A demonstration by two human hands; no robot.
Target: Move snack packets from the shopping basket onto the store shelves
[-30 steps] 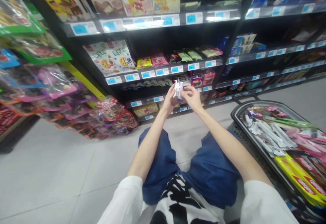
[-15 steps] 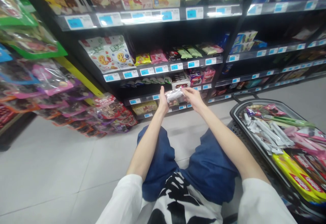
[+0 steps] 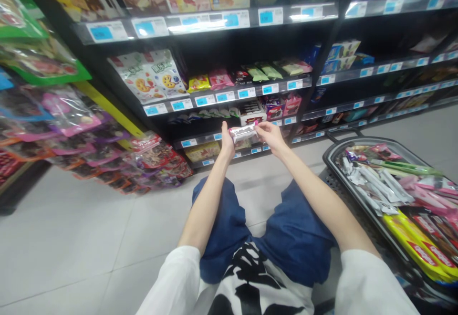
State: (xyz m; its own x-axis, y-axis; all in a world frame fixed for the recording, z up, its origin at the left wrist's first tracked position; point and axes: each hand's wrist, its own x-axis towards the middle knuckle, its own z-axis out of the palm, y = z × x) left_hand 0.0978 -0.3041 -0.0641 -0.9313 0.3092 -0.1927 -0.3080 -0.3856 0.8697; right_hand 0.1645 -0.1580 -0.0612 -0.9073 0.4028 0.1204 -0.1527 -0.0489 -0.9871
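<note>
When compared with one second ago, note wrapped bar (image 3: 244, 133) turned crosswise, left of basket (image 3: 331, 162), exposing one long face. Find grip of left hand (image 3: 228, 143) holding end farther from basket, right hand (image 3: 271, 137) pinching end nearer basket.

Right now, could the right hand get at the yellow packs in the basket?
Probably yes: the yellow packs lie uncovered in the open-topped basket, on the person's right. However, the right hand is pinching one end of a silver packet, so it would likely need to let go first.
</note>
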